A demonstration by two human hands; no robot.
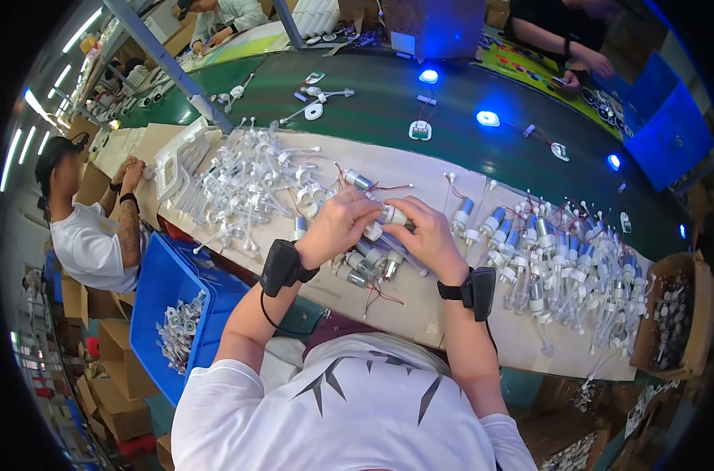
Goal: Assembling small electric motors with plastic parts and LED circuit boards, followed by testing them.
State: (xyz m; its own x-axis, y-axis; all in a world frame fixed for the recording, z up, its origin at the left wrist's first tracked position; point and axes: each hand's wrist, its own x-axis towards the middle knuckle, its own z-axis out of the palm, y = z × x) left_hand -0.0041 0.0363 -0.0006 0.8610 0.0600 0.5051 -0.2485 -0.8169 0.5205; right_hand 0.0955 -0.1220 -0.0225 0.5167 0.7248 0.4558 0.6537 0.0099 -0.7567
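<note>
My left hand (340, 224) and my right hand (428, 235) meet over the worktable, fingers pinched around a small white plastic fitting (393, 214). A clear tube (404, 250) slants down to the right from between them. Just beneath and beyond my hands lie several silver cylindrical motors (357, 180) with thin red wires. Left of my left hand spreads a heap of white plastic fittings with clear tubes (247, 180). To the right of my right hand, a large pile of motors joined to white fittings and tubes (541, 251) covers the tabletop. My fingers partly hide the held piece.
A green conveyor belt (357, 86) beyond the table carries lit blue lamps (488, 118) and small wired boards. A blue bin (157, 290) of parts stands at left, a cardboard box (679, 314) at right. A co-worker (98, 228) works at far left; others are across the belt.
</note>
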